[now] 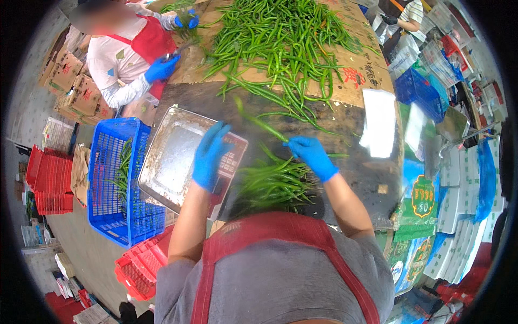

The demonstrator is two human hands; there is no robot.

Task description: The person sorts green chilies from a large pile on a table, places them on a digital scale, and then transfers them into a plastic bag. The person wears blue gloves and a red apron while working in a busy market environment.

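In a blue glove, my right hand (311,155) is closed on the stem end of a long green chili pepper (260,123), which points up and to the left, slightly blurred. My left hand (209,157), gloved too, hovers over or rests on the right part of a flat electronic scale (174,151); its fingers are stretched out and blurred, with nothing seen in them. Bare metal shows on the scale's pan. Between my forearms lies a loose bunch of green chilies (278,186). A large heap of chilies (280,40) covers the far table.
A blue crate (108,200) with some chilies stands left of the scale, above a red basket (141,270). At the far left, a co-worker in a red apron (148,43) handles chilies in blue gloves. White sheets (377,121) lie on the dark tabletop (359,189) at right.
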